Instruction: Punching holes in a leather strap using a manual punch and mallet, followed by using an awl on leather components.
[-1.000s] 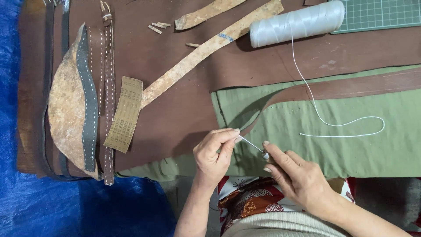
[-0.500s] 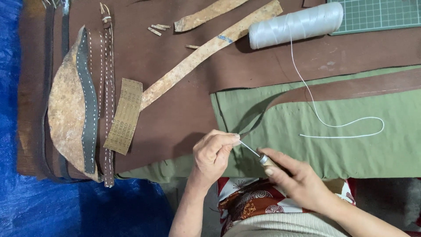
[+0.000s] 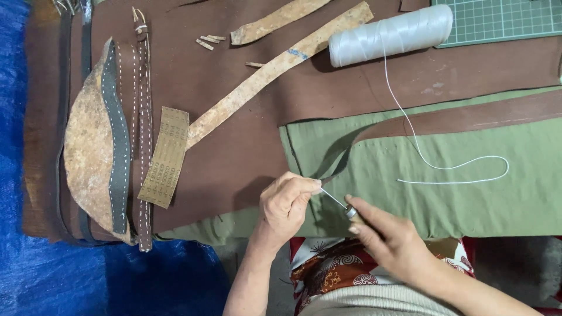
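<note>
Far left, blue tarp (image 3: 35,275); beside it a curved stitched leather piece (image 3: 93,169) and a tan woven strip (image 3: 165,155) on brown leather (image 3: 234,117). Near the middle, left hand (image 3: 285,205), fingers pinched shut on the tip of a dark strap (image 3: 339,161) lying over green cloth (image 3: 468,199). Just right, right hand (image 3: 389,237), fingers closed around an awl (image 3: 342,205), point touching the strap. Upper right, white thread spool (image 3: 389,35), thread trailing over the cloth.
</note>
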